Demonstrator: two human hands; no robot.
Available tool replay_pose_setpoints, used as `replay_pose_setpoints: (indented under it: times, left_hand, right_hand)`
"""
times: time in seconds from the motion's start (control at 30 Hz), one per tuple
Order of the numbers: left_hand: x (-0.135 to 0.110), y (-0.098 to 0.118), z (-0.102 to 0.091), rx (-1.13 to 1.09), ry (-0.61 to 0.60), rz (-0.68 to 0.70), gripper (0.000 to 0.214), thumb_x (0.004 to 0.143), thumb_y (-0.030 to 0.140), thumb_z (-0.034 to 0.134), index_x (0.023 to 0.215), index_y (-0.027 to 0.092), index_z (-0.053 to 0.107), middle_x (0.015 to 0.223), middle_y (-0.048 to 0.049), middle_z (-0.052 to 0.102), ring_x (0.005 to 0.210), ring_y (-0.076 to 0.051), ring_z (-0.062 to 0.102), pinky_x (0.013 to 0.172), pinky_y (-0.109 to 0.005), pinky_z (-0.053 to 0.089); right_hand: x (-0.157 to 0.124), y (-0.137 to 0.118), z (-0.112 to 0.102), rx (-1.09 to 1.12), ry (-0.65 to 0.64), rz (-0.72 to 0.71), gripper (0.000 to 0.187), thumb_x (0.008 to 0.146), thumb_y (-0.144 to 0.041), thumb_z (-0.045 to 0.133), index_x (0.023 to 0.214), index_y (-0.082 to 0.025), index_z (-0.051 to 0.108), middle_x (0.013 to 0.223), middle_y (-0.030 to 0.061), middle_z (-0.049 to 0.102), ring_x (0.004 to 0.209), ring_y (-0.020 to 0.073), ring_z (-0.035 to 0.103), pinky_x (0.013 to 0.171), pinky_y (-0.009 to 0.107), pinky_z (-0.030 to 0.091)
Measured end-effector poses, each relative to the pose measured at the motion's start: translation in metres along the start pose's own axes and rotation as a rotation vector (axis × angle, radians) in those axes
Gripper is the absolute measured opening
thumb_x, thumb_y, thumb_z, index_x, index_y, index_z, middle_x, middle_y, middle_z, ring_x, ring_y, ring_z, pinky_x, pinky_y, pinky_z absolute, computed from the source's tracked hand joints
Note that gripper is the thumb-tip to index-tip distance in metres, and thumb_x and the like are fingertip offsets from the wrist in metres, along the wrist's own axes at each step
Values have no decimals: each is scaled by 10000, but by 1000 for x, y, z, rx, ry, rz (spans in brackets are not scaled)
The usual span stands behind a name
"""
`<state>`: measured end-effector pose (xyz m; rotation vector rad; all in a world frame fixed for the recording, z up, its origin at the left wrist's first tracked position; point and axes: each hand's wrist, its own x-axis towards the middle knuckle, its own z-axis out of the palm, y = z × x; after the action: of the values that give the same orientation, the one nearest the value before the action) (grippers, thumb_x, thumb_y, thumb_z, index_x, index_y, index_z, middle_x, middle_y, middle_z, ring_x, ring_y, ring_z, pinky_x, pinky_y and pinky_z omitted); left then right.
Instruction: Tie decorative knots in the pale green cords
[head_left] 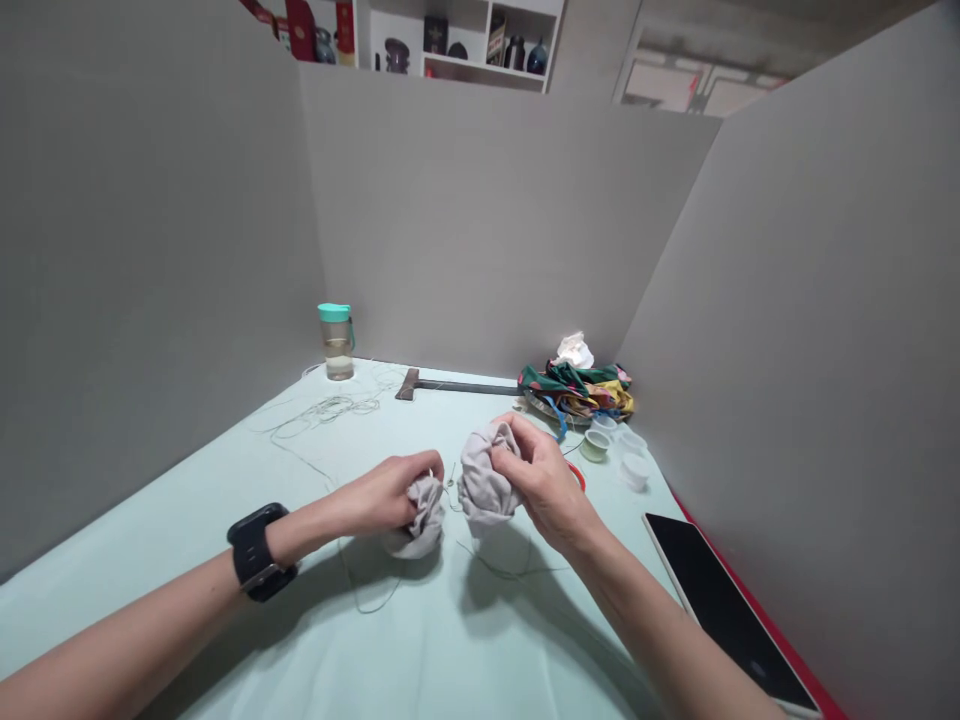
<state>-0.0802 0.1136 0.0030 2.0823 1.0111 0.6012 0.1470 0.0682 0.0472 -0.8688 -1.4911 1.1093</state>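
Observation:
Bunched grey cloth [421, 530] is gripped from above by my left hand [394, 490], which wears a black watch on its wrist. My right hand [544, 475] pinches a second crumpled grey bundle of cloth [484, 485], held a little above the table. A narrow gap parts the two bundles, and a small bit of thread shows between them. I cannot tell whether they are one piece of cloth. Loose thin thread [517, 575] lies on the table below my hands. Part of a red ring-shaped object [576, 475] shows behind my right hand.
Tangled thread [330, 408] spreads at the back left near a water bottle [337, 345]. A hammer [457, 387] lies along the back. Colourful fabric [585, 390], small plastic cups [595, 445] and a tablet [724, 605] sit on the right. Grey panels [495, 230] enclose the table.

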Motion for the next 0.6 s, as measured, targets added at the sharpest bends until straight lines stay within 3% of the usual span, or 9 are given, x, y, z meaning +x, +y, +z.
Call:
replay_pose_setpoints:
  times: [0.1,0.2,0.33,0.4,0.5,0.53,0.6]
  left_hand:
    - [-6,5,4,145,-126,57,248,1013,362,733,1158,161,719,1141,-60,752,977,-259,742,863,-441,643]
    - [-12,11,13,258,-168,99,227,1037,377,699,1123,169,722,1095,-54,751,950,-242,733,866,-438,634]
    - [-19,20,31,351,-190,131,259,1008,379,720,1171,180,686,1134,-69,717,972,-245,704,881,-459,613]
    - [-24,27,35,360,-219,145,294,918,310,771,1159,176,670,1116,-79,701,961,-263,683,882,-481,595]
    - [-30,38,26,298,-292,180,587,675,159,799,1243,202,659,1276,-139,705,1110,-355,670,1022,-557,540]
    - [-31,42,20,259,-291,180,638,647,164,800,1266,221,658,1351,-150,691,1179,-385,654,1074,-566,511]
    - [-29,50,7,169,-201,142,547,731,286,810,1255,248,659,1394,-140,680,1230,-394,632,1097,-547,495]
  right_hand:
    - [2,3,-5,-35,0,-14,318,924,-378,748,776,-202,528,699,-69,455,594,110,409,568,241,350]
    - [5,0,-6,-68,9,-38,347,941,-388,722,737,-207,506,672,-74,433,583,111,397,570,247,339]
    - [6,-7,-5,-99,45,-70,299,850,-315,686,700,-234,440,650,-82,395,593,118,365,582,265,312]
    - [7,-9,-5,-113,70,-82,217,790,-298,649,729,-243,449,658,-86,403,607,122,363,588,276,311]
    - [10,-10,-7,-146,100,-94,130,736,-273,610,818,-238,515,712,-83,469,633,131,402,601,289,331]
    - [11,-11,-7,-158,109,-95,132,725,-259,602,834,-236,529,729,-80,488,642,134,418,608,292,338]
    - [11,-12,-7,-179,136,-98,143,708,-232,593,841,-237,538,753,-73,513,668,143,445,623,296,346]
